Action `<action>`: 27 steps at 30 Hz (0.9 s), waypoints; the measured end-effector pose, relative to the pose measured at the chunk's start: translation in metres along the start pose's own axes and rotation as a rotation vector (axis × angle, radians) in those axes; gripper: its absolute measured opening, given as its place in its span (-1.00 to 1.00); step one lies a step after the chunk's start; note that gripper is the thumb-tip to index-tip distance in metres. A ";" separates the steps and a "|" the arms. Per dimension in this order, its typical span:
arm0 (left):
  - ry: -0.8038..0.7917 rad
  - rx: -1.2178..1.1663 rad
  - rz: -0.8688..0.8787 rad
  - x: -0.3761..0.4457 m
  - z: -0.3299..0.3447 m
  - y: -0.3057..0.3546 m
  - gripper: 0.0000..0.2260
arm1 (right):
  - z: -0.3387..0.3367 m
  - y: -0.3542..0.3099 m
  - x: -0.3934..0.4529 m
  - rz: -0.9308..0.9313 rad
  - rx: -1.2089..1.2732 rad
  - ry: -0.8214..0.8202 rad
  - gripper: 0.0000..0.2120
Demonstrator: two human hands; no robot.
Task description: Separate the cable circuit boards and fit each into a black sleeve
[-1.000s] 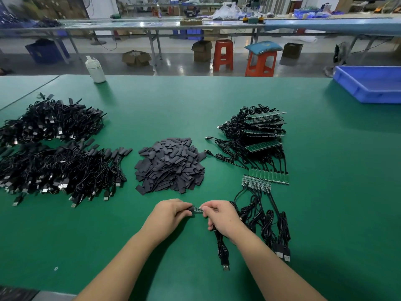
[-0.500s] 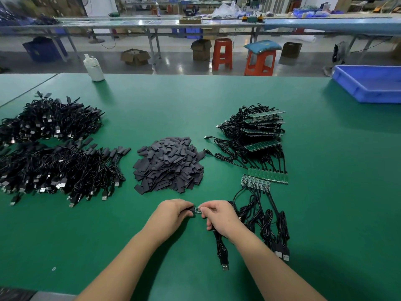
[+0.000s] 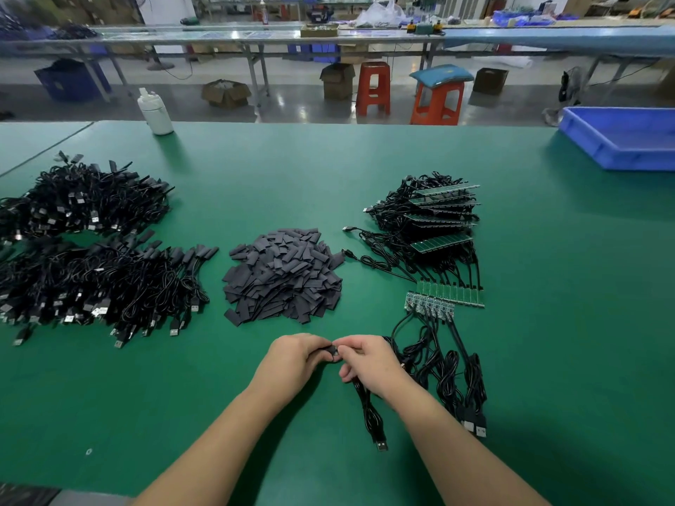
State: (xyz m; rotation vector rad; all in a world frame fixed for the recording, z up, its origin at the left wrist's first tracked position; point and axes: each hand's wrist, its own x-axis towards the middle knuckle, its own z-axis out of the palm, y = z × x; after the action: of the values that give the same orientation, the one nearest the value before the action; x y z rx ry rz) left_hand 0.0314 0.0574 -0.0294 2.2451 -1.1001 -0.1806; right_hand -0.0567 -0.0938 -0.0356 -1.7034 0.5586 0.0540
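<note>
A black sleeve (image 3: 333,350) sat pinched between both hands just in front of the sleeve pile (image 3: 283,277), low over the green table (image 3: 365,158). The left hand (image 3: 292,359) had its fingers curled round the sleeve, and the right hand (image 3: 369,359) pinched the board end, its cable (image 3: 370,414) trailing toward the person. Right of that pile lay the joined boards (image 3: 447,295), left of it the finished cables (image 3: 91,279). A blue tray (image 3: 621,140) sat far off to the right.

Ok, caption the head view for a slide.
Both hands, left hand and right hand, work a black sleeve onto a cable's board.
</note>
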 end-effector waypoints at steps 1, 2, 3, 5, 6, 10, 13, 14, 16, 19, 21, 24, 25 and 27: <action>0.012 0.002 0.000 -0.001 0.001 0.001 -0.88 | 0.000 0.000 0.001 0.004 0.018 -0.005 -0.75; 0.020 0.002 -0.002 -0.001 0.002 0.001 -0.88 | 0.000 0.000 0.001 0.008 0.037 -0.010 -0.74; 0.024 0.005 -0.004 -0.002 0.002 0.002 -0.87 | 0.001 0.001 0.002 0.012 0.054 -0.015 -0.73; 0.029 0.021 -0.001 -0.002 0.003 0.002 -0.86 | 0.002 0.001 0.002 0.020 0.072 -0.028 -0.71; 0.025 0.030 0.003 -0.002 0.004 0.002 -0.86 | 0.002 0.002 0.002 0.020 0.073 -0.032 -0.70; -0.064 0.107 -0.001 0.003 0.008 0.006 -0.82 | 0.001 0.005 0.002 0.003 0.041 -0.030 -0.67; -0.105 0.168 0.015 0.007 0.011 0.010 -0.82 | 0.001 0.007 0.003 0.001 0.030 -0.029 -0.65; -0.112 0.193 0.025 0.008 0.012 0.010 -0.82 | 0.001 0.007 0.004 0.003 0.027 -0.027 -0.64; -0.129 0.243 0.035 0.010 0.012 0.011 -0.82 | 0.000 0.007 0.004 0.008 0.020 -0.024 -0.64; -0.155 0.314 0.053 0.011 0.012 0.011 -0.80 | 0.001 0.007 0.004 0.007 0.010 -0.023 -0.64; -0.182 0.361 0.063 0.011 0.012 0.012 -0.77 | 0.001 0.006 0.003 0.004 0.009 -0.022 -0.64; -0.239 0.427 0.042 0.014 0.009 0.014 -0.80 | 0.002 0.004 0.001 0.003 0.013 -0.018 -0.64; -0.261 0.460 0.036 0.016 0.007 0.014 -0.82 | 0.002 0.003 0.000 0.002 0.015 -0.015 -0.64; -0.291 0.517 0.035 0.019 0.004 0.014 -0.83 | 0.003 0.003 -0.001 -0.001 0.016 -0.001 -0.65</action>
State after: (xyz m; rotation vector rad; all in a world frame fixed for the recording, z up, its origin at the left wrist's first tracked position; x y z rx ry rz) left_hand 0.0330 0.0350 -0.0219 2.7127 -1.4719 -0.2352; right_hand -0.0576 -0.0912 -0.0385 -1.6877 0.5558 0.0491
